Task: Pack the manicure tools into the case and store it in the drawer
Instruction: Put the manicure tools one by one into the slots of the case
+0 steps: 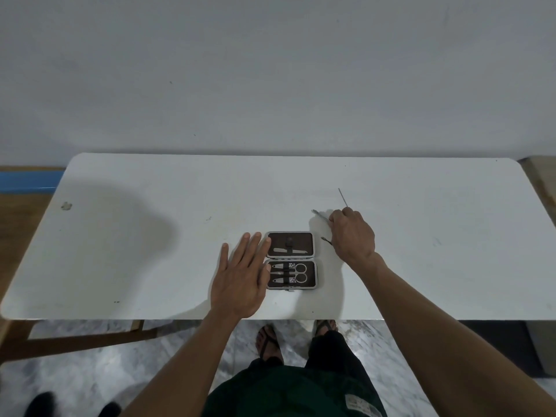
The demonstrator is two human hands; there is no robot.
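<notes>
The case (291, 260) lay open near the bench's (120, 236) front edge, scissors and clippers already strapped in. My left grip (240, 275) rested flat, fingers apart, steadying it; my right grip (350, 233) pinched thin tools (319, 214) just beside it. One pick (343, 197) remained loose; closing and stowing were left.

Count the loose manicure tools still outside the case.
3: a thin tool beyond the right hand, and two in its grip. The hand may hide more.
</notes>
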